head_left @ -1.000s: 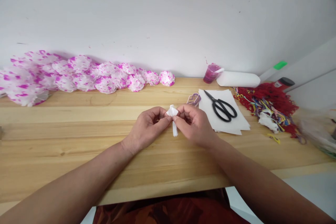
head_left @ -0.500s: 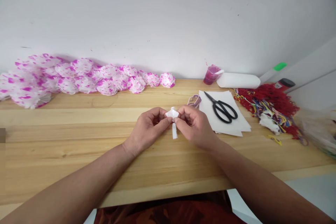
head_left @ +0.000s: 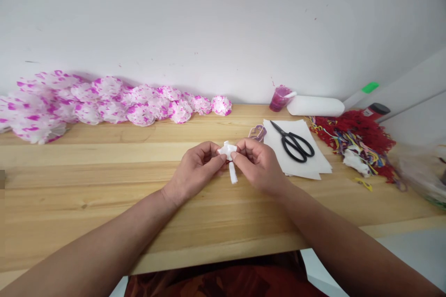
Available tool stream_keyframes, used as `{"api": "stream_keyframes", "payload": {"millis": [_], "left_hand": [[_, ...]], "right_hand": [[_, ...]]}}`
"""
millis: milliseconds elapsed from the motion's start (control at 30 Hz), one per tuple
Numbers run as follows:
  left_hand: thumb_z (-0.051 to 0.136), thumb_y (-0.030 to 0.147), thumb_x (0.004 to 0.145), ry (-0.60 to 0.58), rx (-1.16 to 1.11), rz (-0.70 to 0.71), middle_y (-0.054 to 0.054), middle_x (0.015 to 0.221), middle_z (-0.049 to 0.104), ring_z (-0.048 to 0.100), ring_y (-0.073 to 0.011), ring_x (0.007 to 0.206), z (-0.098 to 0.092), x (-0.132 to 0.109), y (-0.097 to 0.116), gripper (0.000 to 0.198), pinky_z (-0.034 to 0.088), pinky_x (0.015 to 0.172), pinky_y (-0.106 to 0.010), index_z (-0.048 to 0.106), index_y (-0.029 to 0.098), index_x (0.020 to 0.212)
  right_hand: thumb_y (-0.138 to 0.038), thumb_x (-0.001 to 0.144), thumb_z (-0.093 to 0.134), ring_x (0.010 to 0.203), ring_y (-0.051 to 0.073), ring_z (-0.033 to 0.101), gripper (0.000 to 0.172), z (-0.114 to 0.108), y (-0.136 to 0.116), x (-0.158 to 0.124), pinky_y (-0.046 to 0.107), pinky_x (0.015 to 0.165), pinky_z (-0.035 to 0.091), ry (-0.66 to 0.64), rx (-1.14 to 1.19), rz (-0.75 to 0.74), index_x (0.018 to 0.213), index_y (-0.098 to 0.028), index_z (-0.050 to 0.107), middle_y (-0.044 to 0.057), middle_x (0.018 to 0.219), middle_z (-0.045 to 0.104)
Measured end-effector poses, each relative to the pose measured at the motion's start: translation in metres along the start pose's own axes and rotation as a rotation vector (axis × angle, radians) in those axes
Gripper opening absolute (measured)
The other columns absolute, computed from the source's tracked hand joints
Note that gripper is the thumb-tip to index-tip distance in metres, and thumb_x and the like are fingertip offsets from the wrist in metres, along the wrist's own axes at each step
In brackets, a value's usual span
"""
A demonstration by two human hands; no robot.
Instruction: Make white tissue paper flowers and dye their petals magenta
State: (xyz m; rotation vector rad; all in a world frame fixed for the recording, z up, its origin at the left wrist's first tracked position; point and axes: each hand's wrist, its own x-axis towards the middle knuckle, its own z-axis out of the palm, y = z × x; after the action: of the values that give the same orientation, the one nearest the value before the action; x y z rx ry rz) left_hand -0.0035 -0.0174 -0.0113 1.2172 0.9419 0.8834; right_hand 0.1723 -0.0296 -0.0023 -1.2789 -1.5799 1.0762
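Observation:
Between my two hands is a small piece of folded white paper (head_left: 227, 149), with a narrow white tail (head_left: 233, 173) hanging below it. My left hand (head_left: 199, 162) pinches its left side between thumb and fingers. On the right side, the thumb and fingers of my right hand (head_left: 258, 162) are closed on the same paper. A thin dark red strand shows just under the folds. Beside my right hand lie white paper sheets (head_left: 276, 160), with black scissors (head_left: 294, 141) on top. Pale and purple yarn (head_left: 257, 132) sits just behind that hand.
Pink-spotted white paper flowers (head_left: 142, 104) line the wall at left. At the back right stand a cup of magenta liquid (head_left: 279, 98), a white roll (head_left: 315, 106) and a black-capped container (head_left: 377, 110). Red and mixed yarn (head_left: 369, 137) is heaped near a clear plastic bag (head_left: 423, 176).
The white paper has shifted slightly in my fingers, and its hanging tail has swung a little to the right. Both hands keep their pinch.

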Motion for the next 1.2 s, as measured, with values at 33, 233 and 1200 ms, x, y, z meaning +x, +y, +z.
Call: {"api": "stream_keyframes", "payload": {"millis": [33, 233, 1200], "left_hand": [[0.068, 0.038, 0.084, 0.002, -0.02, -0.006, 0.0, 0.074, 0.062, 0.057, -0.0122, 0.066, 0.0001, 0.0001, -0.0001, 0.024, 0.047, 0.064, -0.025, 0.058, 0.016, 0.086], [0.068, 0.036, 0.085, 0.0, -0.052, -0.016, 0.0, 0.077, 0.063, 0.059, -0.012, 0.07, 0.0008, 0.0002, 0.0004, 0.023, 0.048, 0.066, -0.025, 0.058, 0.016, 0.087], [0.069, 0.041, 0.084, 0.022, 0.016, 0.026, -0.003, 0.079, 0.067, 0.061, -0.014, 0.071, 0.0002, -0.0013, 0.0001, 0.026, 0.048, 0.065, -0.025, 0.064, 0.015, 0.09]], "right_hand": [[-0.03, 0.09, 0.058, 0.058, 0.011, 0.045, 0.016, -0.0003, 0.0008, 0.0003, 0.024, 0.053, 0.038, -0.01, 0.025, 0.009, 0.078, -0.02, 0.054, -0.004, 0.066, 0.052], [-0.031, 0.09, 0.058, 0.058, 0.01, 0.047, 0.017, 0.0005, 0.0001, -0.0002, 0.023, 0.052, 0.038, -0.021, 0.074, 0.012, 0.078, -0.021, 0.052, -0.004, 0.065, 0.05], [-0.028, 0.088, 0.059, 0.055, 0.01, 0.044, 0.015, 0.0012, -0.0028, -0.0005, 0.023, 0.05, 0.036, -0.01, 0.115, 0.03, 0.076, -0.02, 0.052, -0.005, 0.063, 0.049]]}}
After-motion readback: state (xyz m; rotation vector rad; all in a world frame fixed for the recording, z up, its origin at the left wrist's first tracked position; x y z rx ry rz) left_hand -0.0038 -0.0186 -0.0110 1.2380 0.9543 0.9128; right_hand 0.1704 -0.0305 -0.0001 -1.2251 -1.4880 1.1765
